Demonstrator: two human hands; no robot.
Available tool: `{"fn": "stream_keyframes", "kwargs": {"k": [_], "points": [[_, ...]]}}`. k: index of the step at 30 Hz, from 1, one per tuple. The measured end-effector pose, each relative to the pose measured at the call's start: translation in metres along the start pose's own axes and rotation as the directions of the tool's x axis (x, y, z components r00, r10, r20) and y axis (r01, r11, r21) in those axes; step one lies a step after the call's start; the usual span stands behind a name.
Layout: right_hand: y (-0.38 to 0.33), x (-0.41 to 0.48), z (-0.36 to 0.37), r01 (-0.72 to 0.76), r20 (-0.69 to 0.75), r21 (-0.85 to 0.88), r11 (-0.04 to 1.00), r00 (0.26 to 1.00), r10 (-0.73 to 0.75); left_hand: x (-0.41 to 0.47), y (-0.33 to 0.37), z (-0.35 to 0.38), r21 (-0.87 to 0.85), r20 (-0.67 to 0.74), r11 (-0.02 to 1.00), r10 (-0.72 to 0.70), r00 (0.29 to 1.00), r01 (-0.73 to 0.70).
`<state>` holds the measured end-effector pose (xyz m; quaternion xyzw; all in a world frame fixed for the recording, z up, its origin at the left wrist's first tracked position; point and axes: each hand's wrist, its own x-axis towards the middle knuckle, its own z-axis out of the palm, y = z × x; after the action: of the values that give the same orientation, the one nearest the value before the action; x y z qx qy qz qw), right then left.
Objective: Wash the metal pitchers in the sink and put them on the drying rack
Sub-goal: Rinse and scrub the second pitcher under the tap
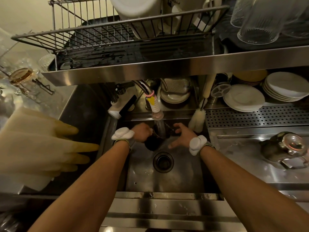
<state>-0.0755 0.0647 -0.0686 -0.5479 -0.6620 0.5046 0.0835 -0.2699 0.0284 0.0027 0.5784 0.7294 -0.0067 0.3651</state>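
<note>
Head view: left hand [142,133] grips metal pitcher [156,139] under tap [156,108] — right hand [181,135] spread — lettering on white jug [184,9] unreadable.

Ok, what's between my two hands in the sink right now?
The metal pitcher, held by the left hand under the running water, with the right hand on its other side. Head view.

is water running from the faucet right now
Yes, a stream of water falls from the faucet nozzle into the metal pitcher under it.
</note>
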Motion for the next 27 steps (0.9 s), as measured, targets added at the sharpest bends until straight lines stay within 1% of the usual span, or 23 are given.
{"fn": "stream_keyframes", "kwargs": {"k": [1, 3, 6, 8, 10, 12, 14, 15, 16, 19, 20, 23, 24, 27], "points": [[-0.001, -0.001, 0.003, 0.010, 0.011, 0.030, 0.999, 1.000, -0.011, -0.001, -0.002, 0.003, -0.074, 0.026, 0.997, 0.009, 1.000, -0.007], [-0.005, 0.000, 0.008, 0.050, 0.018, 0.098, 0.994, 0.998, -0.052, -0.001, -0.005, 0.005, -0.171, 0.045, 0.985, 0.031, 0.999, -0.023], [-0.014, 0.006, 0.017, 0.114, -0.047, 0.138, 0.984, 0.993, -0.109, 0.000, -0.017, 0.007, -0.307, 0.034, 0.951, 0.033, 0.999, -0.021], [-0.017, 0.009, 0.024, 0.130, -0.086, 0.138, 0.982, 0.989, -0.119, 0.002, -0.024, 0.009, -0.374, 0.002, 0.927, 0.000, 1.000, 0.000], [-0.020, 0.010, 0.030, 0.129, -0.059, 0.100, 0.987, 0.991, -0.123, 0.005, -0.033, 0.008, -0.397, -0.060, 0.917, -0.078, 0.995, 0.048], [-0.017, 0.009, 0.027, 0.121, -0.054, 0.046, 0.992, 0.991, -0.119, 0.010, -0.037, 0.005, -0.353, -0.148, 0.930, -0.159, 0.976, 0.098], [-0.014, 0.008, 0.024, 0.116, -0.130, 0.021, 0.993, 0.985, -0.112, 0.010, -0.041, 0.002, -0.253, -0.211, 0.958, -0.187, 0.960, 0.131], [-0.017, 0.009, 0.026, 0.121, -0.155, 0.015, 0.993, 0.981, -0.117, 0.010, -0.043, 0.000, -0.205, -0.218, 0.969, -0.181, 0.959, 0.137], [-0.019, 0.009, 0.028, 0.126, -0.146, 0.004, 0.992, 0.981, -0.124, 0.010, -0.044, 0.000, -0.171, -0.212, 0.976, -0.172, 0.962, 0.137], [-0.021, 0.010, 0.030, 0.123, -0.050, -0.053, 0.991, 0.991, -0.126, 0.009, -0.042, -0.001, -0.131, -0.208, 0.981, -0.170, 0.963, 0.145], [-0.019, 0.010, 0.028, 0.115, -0.054, -0.056, 0.992, 0.992, -0.118, 0.009, -0.042, -0.001, -0.132, -0.209, 0.981, -0.170, 0.963, 0.145], [-0.017, 0.010, 0.020, 0.118, -0.140, -0.046, 0.992, 0.982, -0.123, 0.007, -0.043, 0.001, -0.129, -0.210, 0.983, -0.159, 0.965, 0.134], [-0.020, 0.011, 0.022, 0.129, -0.148, -0.055, 0.990, 0.980, -0.136, 0.007, -0.044, 0.002, -0.122, -0.211, 0.984, -0.153, 0.965, 0.129], [-0.029, 0.011, 0.029, 0.145, -0.067, -0.066, 0.987, 0.987, -0.149, 0.007, -0.044, 0.002, -0.115, -0.193, 0.985, -0.146, 0.970, 0.126]]}}
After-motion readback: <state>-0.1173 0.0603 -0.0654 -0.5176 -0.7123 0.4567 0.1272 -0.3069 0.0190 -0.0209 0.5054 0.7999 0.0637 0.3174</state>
